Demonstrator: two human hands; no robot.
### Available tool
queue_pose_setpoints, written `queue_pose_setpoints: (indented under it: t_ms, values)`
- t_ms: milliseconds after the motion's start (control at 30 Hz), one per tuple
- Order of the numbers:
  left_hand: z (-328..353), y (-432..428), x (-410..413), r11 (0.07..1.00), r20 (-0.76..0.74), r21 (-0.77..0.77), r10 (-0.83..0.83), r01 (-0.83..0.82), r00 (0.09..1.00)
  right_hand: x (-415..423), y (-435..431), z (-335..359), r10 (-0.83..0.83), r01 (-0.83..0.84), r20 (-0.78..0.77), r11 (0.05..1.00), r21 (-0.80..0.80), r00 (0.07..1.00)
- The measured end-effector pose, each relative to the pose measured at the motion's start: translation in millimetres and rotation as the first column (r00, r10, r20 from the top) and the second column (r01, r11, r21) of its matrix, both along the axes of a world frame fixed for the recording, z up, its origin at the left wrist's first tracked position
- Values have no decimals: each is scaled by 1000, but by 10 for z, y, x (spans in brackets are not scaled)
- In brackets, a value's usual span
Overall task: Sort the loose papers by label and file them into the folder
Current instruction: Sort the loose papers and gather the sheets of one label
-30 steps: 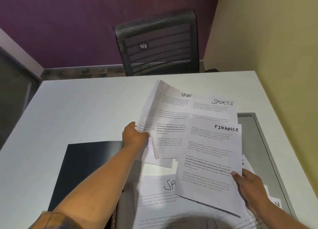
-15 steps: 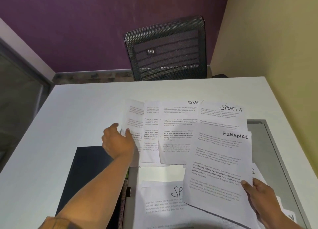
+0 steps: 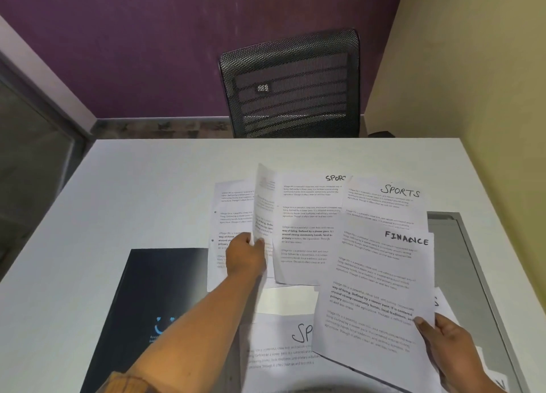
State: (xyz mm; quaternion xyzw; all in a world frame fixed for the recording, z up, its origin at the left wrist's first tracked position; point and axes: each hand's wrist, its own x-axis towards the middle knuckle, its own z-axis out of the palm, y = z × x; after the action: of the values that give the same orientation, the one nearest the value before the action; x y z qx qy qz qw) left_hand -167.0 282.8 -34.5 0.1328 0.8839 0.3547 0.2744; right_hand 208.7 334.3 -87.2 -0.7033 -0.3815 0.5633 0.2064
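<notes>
My right hand (image 3: 452, 351) holds a printed sheet headed FINANCE (image 3: 381, 289) by its lower right corner, raised over the table. My left hand (image 3: 245, 257) pinches the lower edge of a sheet (image 3: 263, 203) and lifts it so it curls upward. Beside it lie two sheets headed SPORTS (image 3: 307, 230), (image 3: 393, 200), overlapping. Another sheet (image 3: 227, 212) lies flat at the left of the spread. A further SPORTS sheet (image 3: 280, 351) lies near me. The dark folder (image 3: 165, 289) lies shut at the lower left, partly under my left forearm.
The white table (image 3: 147, 186) carries everything. A grey inset panel (image 3: 472, 259) runs along its right side, with more papers (image 3: 443, 301) under the FINANCE sheet. A black mesh chair (image 3: 292, 85) stands behind the far edge. A yellow wall (image 3: 472, 82) is close on the right.
My left hand laid the sheets flat and spread them leftward, then moved back right and lifted one sheet by its edge. The right hand kept holding the FINANCE sheet.
</notes>
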Motion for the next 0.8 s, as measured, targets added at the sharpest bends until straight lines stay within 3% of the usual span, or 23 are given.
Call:
queue_pose_setpoints:
  t_ms: [133, 267, 400, 500, 567, 633, 700, 800]
  values:
    - [103, -101, -192, 995, -117, 98, -5, 17, 993, -35, 17, 21, -6, 6, 2, 1000, 7, 1000]
    - [117, -439, -513, 989, -292, -46, -146, 138, 945, -69, 15, 55, -22, 22, 10, 999, 42, 1000]
    - [80, -688, -660, 952, -219, -150, -294, 266, 930, -78, 12, 57, -35, 34, 25, 999, 35, 999]
    - [141, -777, -602, 904, -414, -349, -384, 245, 825, -103, 0, 98, -37, 36, 27, 999, 37, 999]
    - [185, -739, -467, 916, -558, -331, -385, 228, 735, -114, -6, 122, -34, 32, 25, 999, 41, 999]
    - [218, -584, -236, 945, -494, -225, -322, 239, 808, -120, -5, 136, -41, 41, 16, 999, 34, 999]
    - [174, -374, 2, 962, -272, -197, -238, 188, 932, -137, -3, 175, -26, 25, 13, 999, 41, 1000]
    - [84, -144, 256, 966, 14, -196, -171, 170, 985, -169, -2, 266, -31, 31, -5, 998, 51, 1000]
